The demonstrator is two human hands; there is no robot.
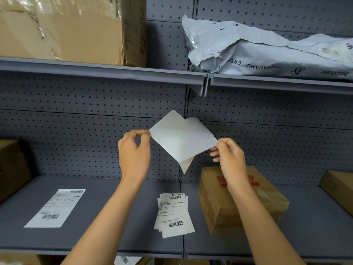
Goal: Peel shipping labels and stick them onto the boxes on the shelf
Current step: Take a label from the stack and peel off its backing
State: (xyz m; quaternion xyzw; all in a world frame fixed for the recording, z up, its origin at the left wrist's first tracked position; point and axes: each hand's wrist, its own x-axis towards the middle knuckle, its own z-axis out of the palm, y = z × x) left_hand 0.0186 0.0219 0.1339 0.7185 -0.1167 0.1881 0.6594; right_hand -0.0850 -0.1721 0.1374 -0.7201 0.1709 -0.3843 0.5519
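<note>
A white shipping label (183,138) is held up in front of the grey pegboard, its blank side facing me, with a second sheet peeking out below its lower corner. My left hand (134,152) pinches the label's left corner. My right hand (228,159) pinches its right corner. Below my right hand, a brown cardboard box with red print (238,205) rests on the grey shelf (114,236). A small stack of printed labels (173,213) lies on the shelf between my forearms. A single printed label (55,208) lies flat on the shelf at the left.
A large taped cardboard box (66,29) and a torn grey mailer bag (267,52) sit on the upper shelf. Another box (11,167) stands at the far left, and one box (338,190) at the far right. More boxes show below the shelf edge.
</note>
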